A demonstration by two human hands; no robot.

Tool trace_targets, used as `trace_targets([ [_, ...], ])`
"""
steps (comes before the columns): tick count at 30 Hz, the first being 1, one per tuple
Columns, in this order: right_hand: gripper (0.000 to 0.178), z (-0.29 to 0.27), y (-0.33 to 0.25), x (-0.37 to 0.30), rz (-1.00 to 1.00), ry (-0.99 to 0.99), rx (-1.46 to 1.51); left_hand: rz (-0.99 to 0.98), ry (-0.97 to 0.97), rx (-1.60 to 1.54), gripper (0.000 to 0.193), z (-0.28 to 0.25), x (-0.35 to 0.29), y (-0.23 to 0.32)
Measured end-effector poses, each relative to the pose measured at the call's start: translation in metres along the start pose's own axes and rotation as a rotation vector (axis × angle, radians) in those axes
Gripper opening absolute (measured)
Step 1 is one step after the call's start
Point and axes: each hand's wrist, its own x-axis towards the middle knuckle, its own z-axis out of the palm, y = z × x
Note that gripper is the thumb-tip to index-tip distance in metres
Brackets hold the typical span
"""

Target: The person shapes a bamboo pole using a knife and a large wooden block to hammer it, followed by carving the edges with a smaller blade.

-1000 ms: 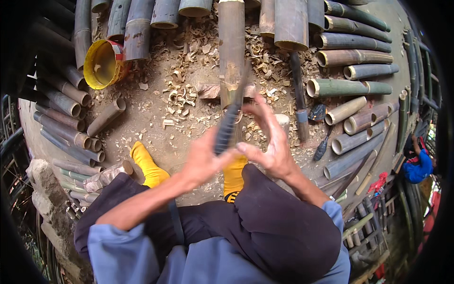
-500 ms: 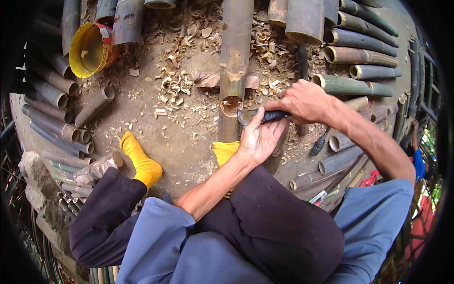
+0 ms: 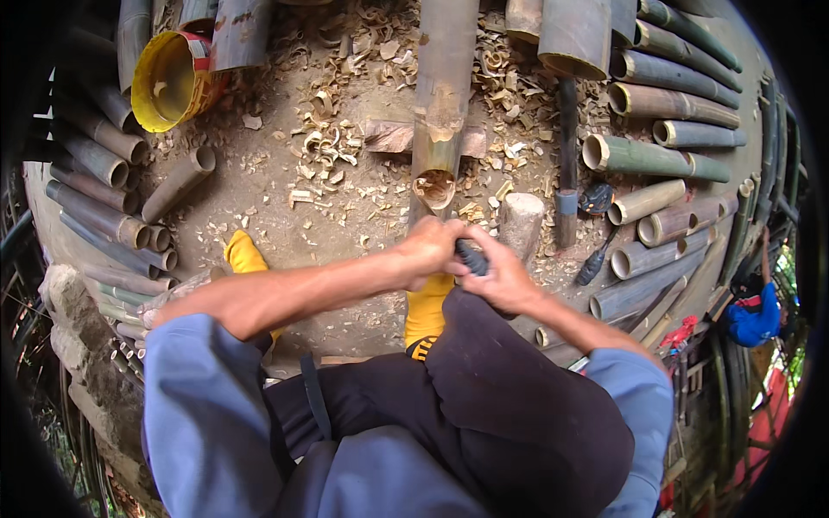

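Note:
A bamboo pole (image 3: pixel 442 86) runs away from me, with a hollowed opening at its near part, on a reddish wooden block (image 3: pixel 389 136). Just below that opening my two hands meet. My right hand (image 3: pixel 505 278) is closed round the ridged black handle (image 3: pixel 471 257) of a short-bladed hand tool. My left hand (image 3: pixel 423 252) is curled against the front end of that tool, with its fingers closed; the blade is hidden there. A foot in a yellow sock (image 3: pixel 425 312) is under my hands, near the pole's end.
Pale shavings (image 3: pixel 332 142) litter the ground round the pole. Cut bamboo tubes (image 3: pixel 643 160) lie along both sides. A yellow-rimmed bucket (image 3: pixel 168 82) tips at the upper left. A wooden stump (image 3: pixel 522 217) and a dark rod (image 3: pixel 566 164) lie right. A person in blue (image 3: pixel 749 318) is far right.
The tool has come down toward my lap, away from the bamboo opening. My left hand has gone from open-palmed under it to closed at its front. The stump has come into clear view.

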Motion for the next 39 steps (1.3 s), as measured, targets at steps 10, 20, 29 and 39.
trace_targets([
  [10, 0.051, -0.01, 0.019, -0.04, -0.178, 0.368, -0.211, 0.278, -0.041, 0.178, 0.036, -0.017, -0.029, -0.029],
  [20, 0.049, -0.295, 0.055, 0.041, -0.319, 1.149, -0.872, 0.893, 1.363, 0.654, 0.041, -0.224, -0.049, -0.072],
  [29, 0.044, -0.275, 0.073, 0.023, -0.256, 1.441, -1.028, 0.7, 1.913, 0.901, 0.061, -0.291, -0.099, -0.095],
  [39, 0.035, -0.096, 0.021, -0.028, -0.381, 1.041, -0.546, 0.661, 1.302, 1.262, 0.07, -0.251, -0.07, 0.016],
])
